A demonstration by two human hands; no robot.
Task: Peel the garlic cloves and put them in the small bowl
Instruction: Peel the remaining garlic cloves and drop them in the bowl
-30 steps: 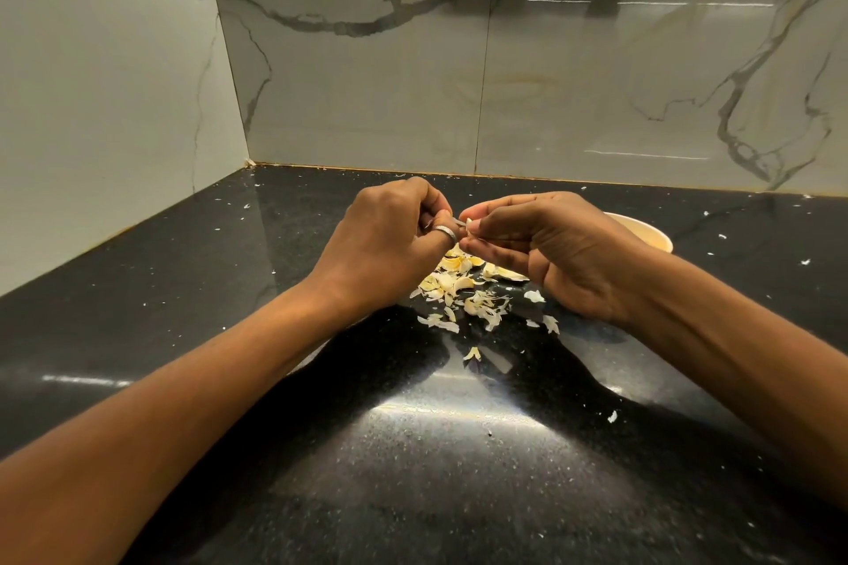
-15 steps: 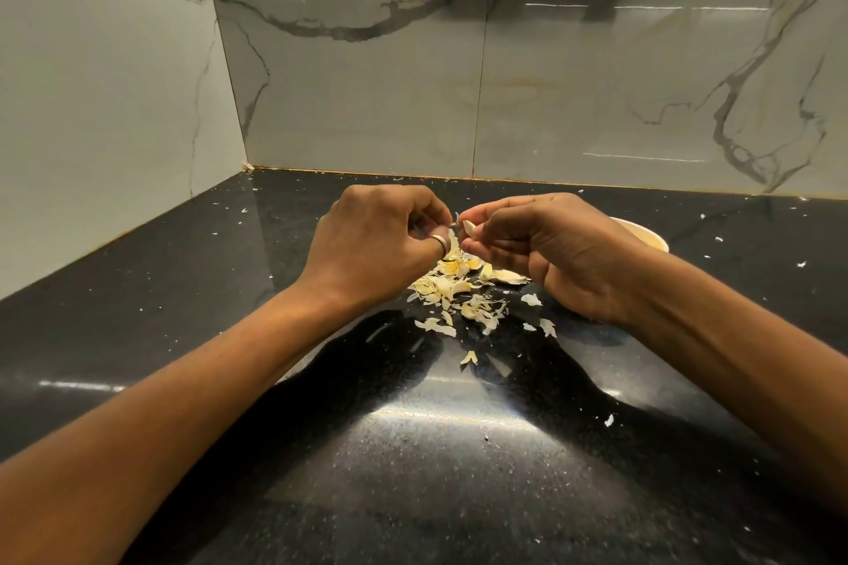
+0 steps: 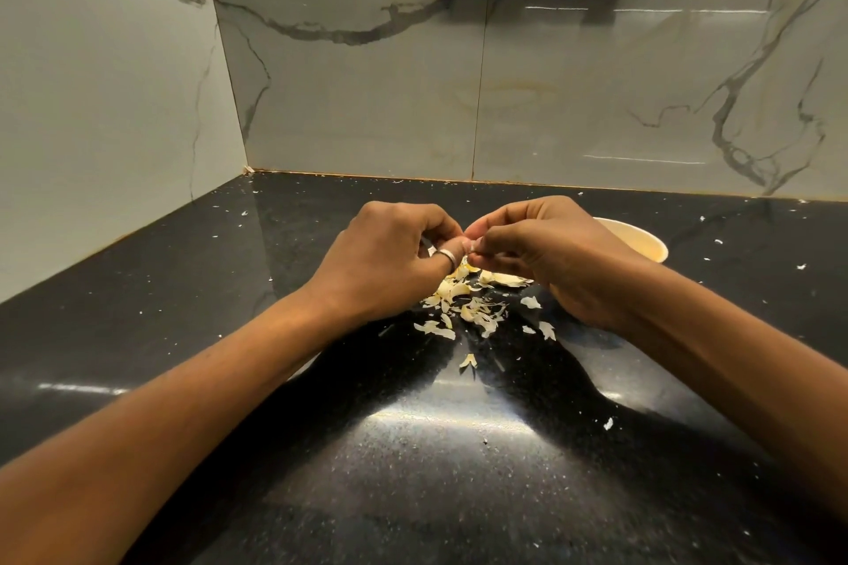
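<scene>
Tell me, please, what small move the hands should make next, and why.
Probably pull the skin away: the left hand and right hand both pinch what is likely a garlic clove above the peels, so it seems not yet ready for the small bowl behind the right hand.

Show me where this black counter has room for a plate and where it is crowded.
Free: the black stone counter between the left forearm and the marble side wall, and nearer, between both forearms. Crowded: the pile of pale garlic skins under the left hand and right hand pinching a garlic clove, and the small cream bowl behind the right hand.
</scene>
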